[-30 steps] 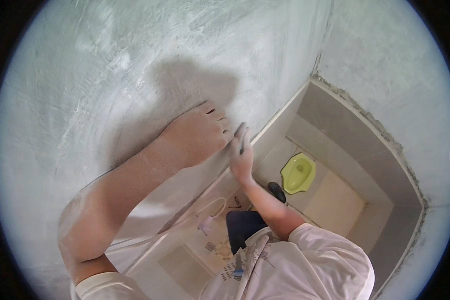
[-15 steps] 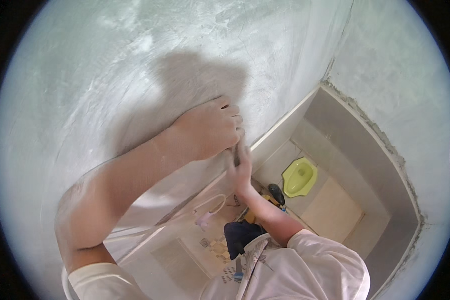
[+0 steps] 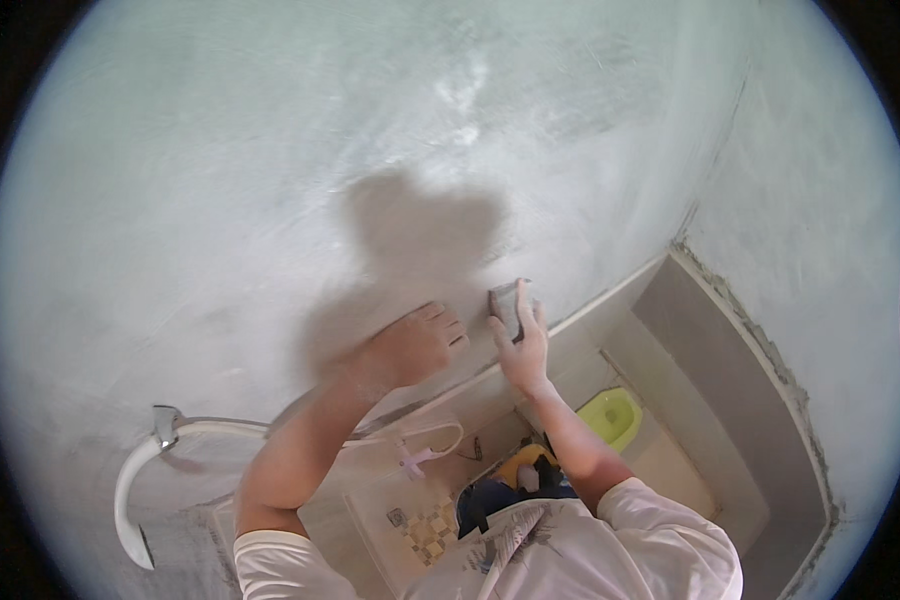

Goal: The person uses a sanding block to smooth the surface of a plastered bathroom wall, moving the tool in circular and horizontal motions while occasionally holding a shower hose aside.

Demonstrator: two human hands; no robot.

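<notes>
My left hand (image 3: 417,345) lies flat on the grey plastered wall (image 3: 270,180), fingers spread and pointing right. My right hand (image 3: 521,340) is just to its right, shut on a small grey sanding block (image 3: 506,303) that it presses against the same wall. The two hands are a finger's width apart. Their shadow falls on the wall above them.
Grey tiles (image 3: 710,340) cover the lower wall at the right, under a rough plaster edge. A yellow-green squat toilet pan (image 3: 610,415) sits on the floor below. A white pipe (image 3: 135,480) curves down the wall at lower left. A white hose (image 3: 425,440) loops below the hands.
The view has tilted up the wall. My right hand has turned the block flat onto the wall, and my left hand now lies lower and left of it.
</notes>
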